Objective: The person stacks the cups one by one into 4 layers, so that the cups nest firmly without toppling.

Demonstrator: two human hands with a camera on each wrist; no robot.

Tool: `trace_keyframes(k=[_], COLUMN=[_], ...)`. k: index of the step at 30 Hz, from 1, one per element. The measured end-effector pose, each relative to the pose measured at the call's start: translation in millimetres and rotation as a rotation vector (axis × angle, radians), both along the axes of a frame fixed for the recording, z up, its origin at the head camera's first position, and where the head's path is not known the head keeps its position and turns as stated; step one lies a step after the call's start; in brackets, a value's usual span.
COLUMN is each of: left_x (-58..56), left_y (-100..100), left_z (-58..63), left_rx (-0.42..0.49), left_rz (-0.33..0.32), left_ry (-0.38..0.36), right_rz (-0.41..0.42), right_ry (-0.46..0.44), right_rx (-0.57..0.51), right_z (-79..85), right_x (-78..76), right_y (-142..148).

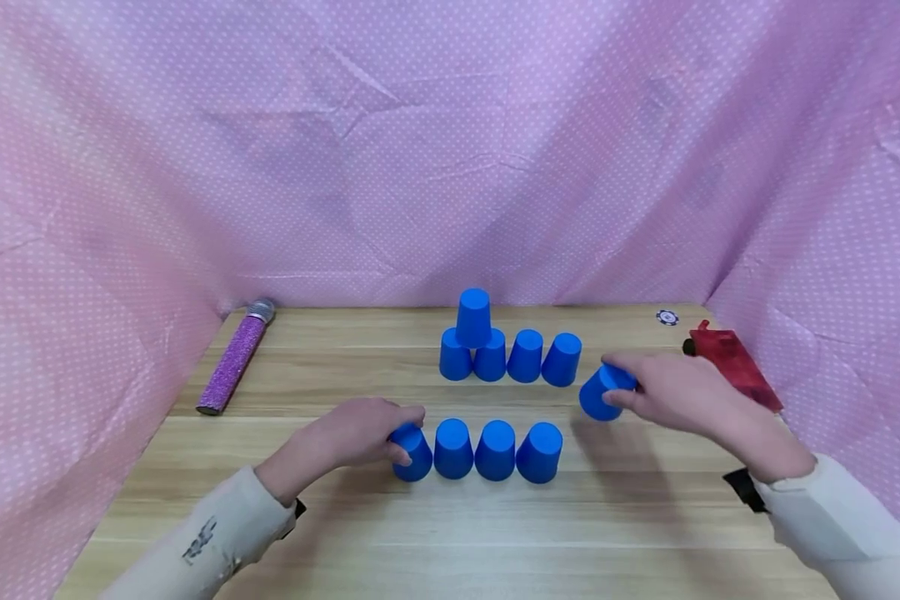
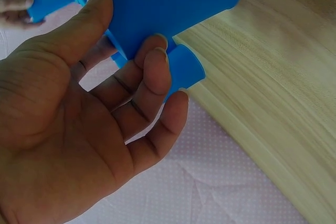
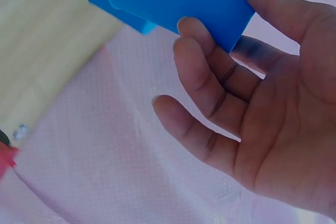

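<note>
My left hand [image 1: 358, 435] grips the leftmost blue cup [image 1: 416, 462] of the front row, thumb on the near side and fingers over its far side. Upside-down blue cups [image 1: 495, 454] continue that row to the right. My right hand [image 1: 675, 392] pinches another blue cup [image 1: 596, 402], slightly tilted and held just off the table, right of the back row. In the right wrist view, thumb and fingers close round this cup's end [image 3: 178, 3]. Several inverted cups [image 1: 525, 358] form the back row, and one cup [image 1: 474, 315] stands on its two leftmost.
A purple glitter microphone [image 1: 234, 358] lies at the table's left edge. Toward the back right are a poker chip [image 1: 667, 317] and a red object [image 1: 738, 367], partly behind my right arm. Pink dotted cloth [image 1: 435, 167] surrounds the wooden table [image 1: 450, 550].
</note>
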State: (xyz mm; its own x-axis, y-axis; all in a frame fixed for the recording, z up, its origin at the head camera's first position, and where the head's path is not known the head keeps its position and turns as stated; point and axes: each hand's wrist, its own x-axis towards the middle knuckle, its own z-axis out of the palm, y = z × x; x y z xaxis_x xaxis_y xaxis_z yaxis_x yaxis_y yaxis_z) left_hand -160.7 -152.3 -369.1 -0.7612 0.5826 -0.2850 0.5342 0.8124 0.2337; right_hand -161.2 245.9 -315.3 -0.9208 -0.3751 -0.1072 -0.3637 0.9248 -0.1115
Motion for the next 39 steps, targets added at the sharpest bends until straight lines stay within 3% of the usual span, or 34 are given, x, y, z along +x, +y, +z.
trace_keyframes(k=[9, 26, 39], left_x=[2.0, 2.1, 2.2], left_y=[2.8, 4.5, 4.3], left_z=[3.5, 3.2, 4.2], left_rx=[-0.01, -0.036, -0.035], left_rz=[0.003, 0.032, 0.021], left_ry=[-0.005, -0.019, -0.016], right_rz=[-0.004, -0.037, -0.048], right_ry=[-0.022, -0.123, -0.157], right_rx=[-0.032, -0.002, 0.021], right_z=[27.6, 29.2, 25.0], right_x=[-39.4, -92.7, -109.8], right_y=[-16.8, -50.3, -58.9])
